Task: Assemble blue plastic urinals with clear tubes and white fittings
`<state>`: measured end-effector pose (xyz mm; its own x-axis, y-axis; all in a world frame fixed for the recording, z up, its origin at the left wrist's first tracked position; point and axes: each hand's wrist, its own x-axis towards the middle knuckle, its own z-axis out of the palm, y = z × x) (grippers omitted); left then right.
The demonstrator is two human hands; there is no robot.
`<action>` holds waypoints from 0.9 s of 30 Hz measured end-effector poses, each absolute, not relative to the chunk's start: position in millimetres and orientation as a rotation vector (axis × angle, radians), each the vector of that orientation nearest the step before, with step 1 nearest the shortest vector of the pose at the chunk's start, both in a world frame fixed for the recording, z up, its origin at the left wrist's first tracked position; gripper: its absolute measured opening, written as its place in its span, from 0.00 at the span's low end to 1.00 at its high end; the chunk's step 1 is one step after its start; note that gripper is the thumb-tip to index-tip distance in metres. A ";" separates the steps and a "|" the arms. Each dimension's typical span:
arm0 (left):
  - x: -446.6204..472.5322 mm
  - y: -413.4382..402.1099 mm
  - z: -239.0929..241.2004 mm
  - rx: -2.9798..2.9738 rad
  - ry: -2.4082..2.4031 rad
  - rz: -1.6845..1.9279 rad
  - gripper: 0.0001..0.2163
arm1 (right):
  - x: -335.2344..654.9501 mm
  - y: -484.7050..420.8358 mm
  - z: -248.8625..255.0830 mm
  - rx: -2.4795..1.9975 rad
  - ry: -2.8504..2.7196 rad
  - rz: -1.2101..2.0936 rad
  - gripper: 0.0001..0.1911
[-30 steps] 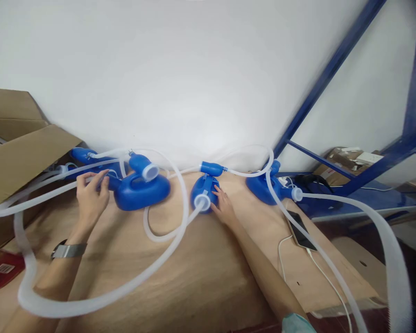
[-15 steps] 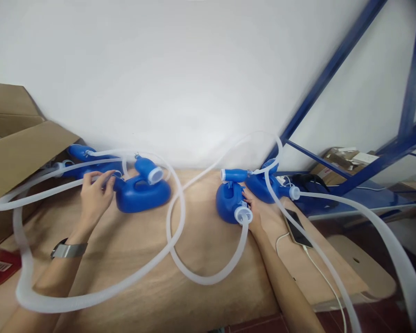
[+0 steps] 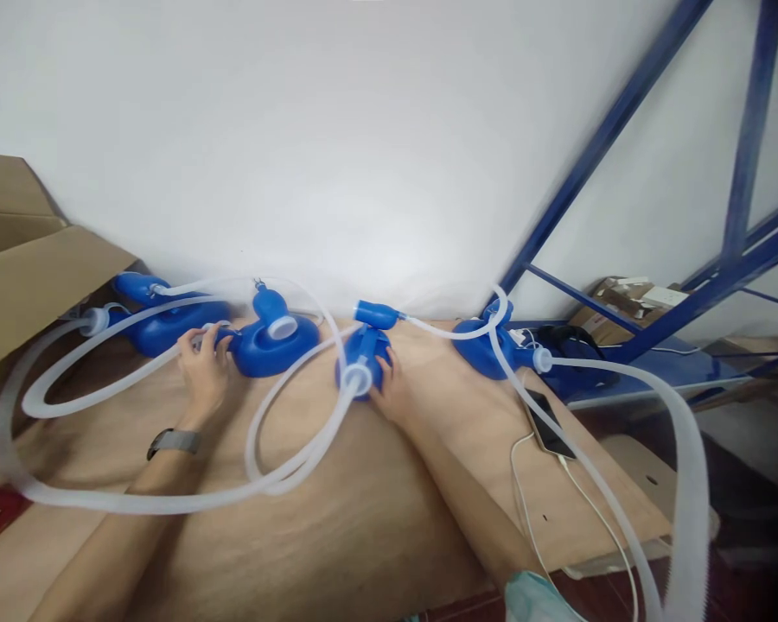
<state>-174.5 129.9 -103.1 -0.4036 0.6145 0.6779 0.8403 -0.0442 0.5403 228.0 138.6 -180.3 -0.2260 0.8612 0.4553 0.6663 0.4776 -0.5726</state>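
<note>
My left hand [image 3: 202, 370] has its fingers closed round the mouth end of a blue plastic bottle [image 3: 276, 358] with a ring handle, where a white hose joins. A smaller blue cup-shaped piece [image 3: 270, 307] with a white rim sits on top of that bottle. My right hand [image 3: 394, 393] grips the side of a second blue bottle, whose white cap [image 3: 356, 378] faces me with a translucent hose [image 3: 298, 471] running from it. Another small blue piece [image 3: 374, 313] lies across its top. Fingers behind this bottle are partly hidden.
More blue bottles with hoses stand at the left [image 3: 162, 333] and right [image 3: 483, 350]. An open cardboard box [image 3: 52, 276] borders the left side. A phone [image 3: 548, 423] with a white cable lies near the wooden table's right edge, beside a blue metal frame [image 3: 596, 147].
My right hand has moved left with its bottle, away from the right-hand bottle. My left hand has shifted slightly right, still at its bottle's mouth. The hose loops have moved too.
</note>
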 end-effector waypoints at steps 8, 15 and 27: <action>-198.1 155.6 -105.8 -1.690 -1.912 -1.345 0.22 | 129.5 154.6 -176.7 -1.234 -2.096 0.269 0.52; -235.1 141.7 -120.1 -2.022 -1.763 -1.176 0.20 | 71.2 176.7 -178.4 -1.430 -1.948 0.244 0.48; -233.0 75.7 -136.4 -2.027 -1.872 -0.991 0.27 | 130.4 196.0 -179.0 -1.266 -1.799 0.680 0.62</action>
<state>-233.0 75.7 -136.4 -0.0322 0.8029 0.5952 0.9437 -0.1717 0.2827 130.4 196.0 -179.0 -0.1643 0.9362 0.3107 0.4968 0.3506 -0.7939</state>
